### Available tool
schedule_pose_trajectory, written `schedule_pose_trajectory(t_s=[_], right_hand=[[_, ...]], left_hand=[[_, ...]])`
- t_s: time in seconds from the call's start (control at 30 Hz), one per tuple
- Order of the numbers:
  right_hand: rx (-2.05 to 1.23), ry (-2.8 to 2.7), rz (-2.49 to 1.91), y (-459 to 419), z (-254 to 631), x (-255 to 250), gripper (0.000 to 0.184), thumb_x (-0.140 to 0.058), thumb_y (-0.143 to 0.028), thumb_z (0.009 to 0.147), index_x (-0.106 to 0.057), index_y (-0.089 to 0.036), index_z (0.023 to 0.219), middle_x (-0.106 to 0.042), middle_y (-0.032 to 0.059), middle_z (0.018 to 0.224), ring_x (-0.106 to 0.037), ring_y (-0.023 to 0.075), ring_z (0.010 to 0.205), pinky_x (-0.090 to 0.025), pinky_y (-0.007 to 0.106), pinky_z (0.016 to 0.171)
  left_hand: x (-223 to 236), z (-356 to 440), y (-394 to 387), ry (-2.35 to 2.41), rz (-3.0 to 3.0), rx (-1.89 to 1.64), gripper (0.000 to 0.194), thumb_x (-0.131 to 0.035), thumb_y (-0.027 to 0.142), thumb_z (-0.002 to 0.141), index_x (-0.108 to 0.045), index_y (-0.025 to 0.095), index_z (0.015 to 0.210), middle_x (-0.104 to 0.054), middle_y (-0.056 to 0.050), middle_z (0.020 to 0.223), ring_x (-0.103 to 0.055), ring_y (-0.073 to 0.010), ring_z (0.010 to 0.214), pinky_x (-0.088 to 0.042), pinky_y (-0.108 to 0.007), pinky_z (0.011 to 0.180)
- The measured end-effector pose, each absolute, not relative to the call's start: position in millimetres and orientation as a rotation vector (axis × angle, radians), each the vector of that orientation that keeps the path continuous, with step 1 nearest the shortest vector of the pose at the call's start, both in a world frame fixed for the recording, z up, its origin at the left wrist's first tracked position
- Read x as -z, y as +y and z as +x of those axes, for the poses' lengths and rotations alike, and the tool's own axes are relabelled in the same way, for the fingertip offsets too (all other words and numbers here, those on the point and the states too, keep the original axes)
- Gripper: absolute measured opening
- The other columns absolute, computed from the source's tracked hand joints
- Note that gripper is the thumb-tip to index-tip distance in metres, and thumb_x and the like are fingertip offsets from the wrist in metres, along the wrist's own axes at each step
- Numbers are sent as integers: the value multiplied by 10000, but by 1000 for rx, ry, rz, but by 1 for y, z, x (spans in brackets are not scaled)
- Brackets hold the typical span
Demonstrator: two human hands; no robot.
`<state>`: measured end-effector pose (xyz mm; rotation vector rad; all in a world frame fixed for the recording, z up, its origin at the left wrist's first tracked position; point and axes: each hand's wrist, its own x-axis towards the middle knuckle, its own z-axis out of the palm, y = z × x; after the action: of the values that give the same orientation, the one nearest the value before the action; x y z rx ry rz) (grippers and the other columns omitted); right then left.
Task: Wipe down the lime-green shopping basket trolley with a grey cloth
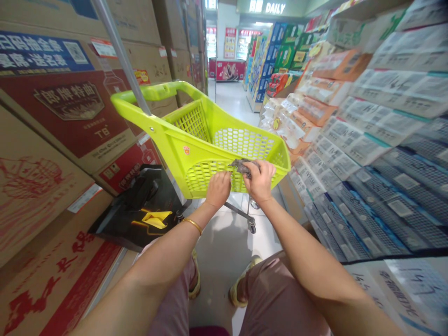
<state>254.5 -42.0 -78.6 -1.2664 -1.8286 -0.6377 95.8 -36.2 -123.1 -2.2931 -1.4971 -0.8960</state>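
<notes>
A lime-green shopping cart [206, 156] with a basket of honeycomb holes stands in front of me, its handle at the upper left. My right hand [262, 181] is closed around a crumpled grey cloth [241, 165] at the cart's near side. Just to its left, my left hand [220, 189] has its fingers curled together in front of the cart's perforated wall. What those fingers pinch, if anything, is hidden. A gold bangle [194, 226] circles my left wrist.
Stacked cardboard cartons [70, 107] line the left side. A black bag [140, 205] with a yellow piece on it lies against them. At right, packaged goods [381, 130] rise in a sloping display. A tiled aisle [229, 100] runs back between shelves.
</notes>
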Motion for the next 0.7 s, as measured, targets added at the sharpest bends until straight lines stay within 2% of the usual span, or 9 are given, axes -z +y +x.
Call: schedule_pose_trajectory(t_s=[0.2,0.4,0.57,0.7], right_hand=[[590,-1925,-1317,-36,258,94,303,-547,-248,788,-624,-263,1080,-523,85,1105,-401,243,1034,-294,377,876],[506,-2163,-1364,-35,260,127,307,-559,-269,806,-626,-266,1106,-553,96,1107,-399,251,1037,-271,371,870],[484,-2329,-1410,-36,265,140,275,-523,-266,845,-623,-275,1101,-574,85,1055,-400,231,995,-255,350,814],[510,-2475,-1347,-36,264,150,211,-471,-255,887,-639,-250,1015,-586,77,987,-393,205,932,-244,333,781]], left_hand=[[116,107,-35,-1638,-2243,745,314,-400,248,897,-525,133,1162,-583,-141,1066,-518,-251,984,-390,-369,831],[109,111,-29,-1683,-2215,745,185,-451,258,880,-610,173,921,-582,-107,945,-508,-248,924,-360,-381,813],[115,110,-19,-1722,-2216,821,254,-421,337,911,-611,188,991,-578,-97,962,-498,-238,928,-365,-362,797],[121,110,-14,-1735,-2218,878,271,-457,367,897,-614,182,1016,-572,-101,969,-490,-240,925,-369,-366,804]])
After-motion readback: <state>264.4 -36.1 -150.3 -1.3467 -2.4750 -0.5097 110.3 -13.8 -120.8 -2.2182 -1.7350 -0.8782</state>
